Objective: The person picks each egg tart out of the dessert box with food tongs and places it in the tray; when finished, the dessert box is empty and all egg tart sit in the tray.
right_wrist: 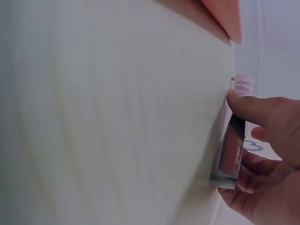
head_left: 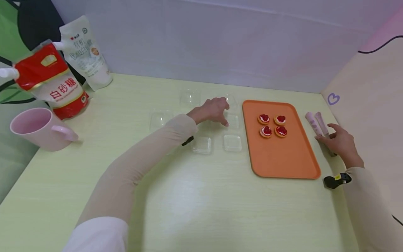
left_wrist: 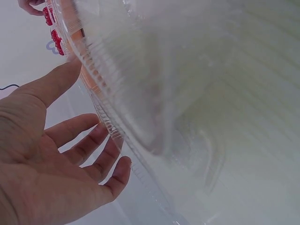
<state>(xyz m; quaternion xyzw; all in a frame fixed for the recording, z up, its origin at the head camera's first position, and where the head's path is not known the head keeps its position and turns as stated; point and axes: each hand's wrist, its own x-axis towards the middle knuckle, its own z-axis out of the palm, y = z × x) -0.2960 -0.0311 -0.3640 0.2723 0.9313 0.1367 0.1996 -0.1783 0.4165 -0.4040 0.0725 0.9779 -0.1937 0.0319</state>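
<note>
My left hand (head_left: 214,110) reaches over several clear plastic boxes, its fingers spread and bent. Its fingertips (head_left: 225,123) are right at the edge of a clear box (head_left: 233,120) beside the tray. In the left wrist view, the thumb and fingers of that hand (left_wrist: 61,150) stand apart along the rim of a clear plastic box (left_wrist: 140,126). At the right, my right hand (head_left: 341,143) grips metal tongs (head_left: 318,124) with pink, patterned ends. Its thumb presses one side of the tongs (right_wrist: 230,150) and its fingers lie on the other side, low over the table.
An orange tray (head_left: 283,157) carries several small tarts (head_left: 266,131) with red topping. More clear boxes (head_left: 232,143) lie in the middle. At the left stand a pink mug (head_left: 37,129), a red sugar pouch (head_left: 59,84) and a white pouch (head_left: 86,56). A wall closes the back.
</note>
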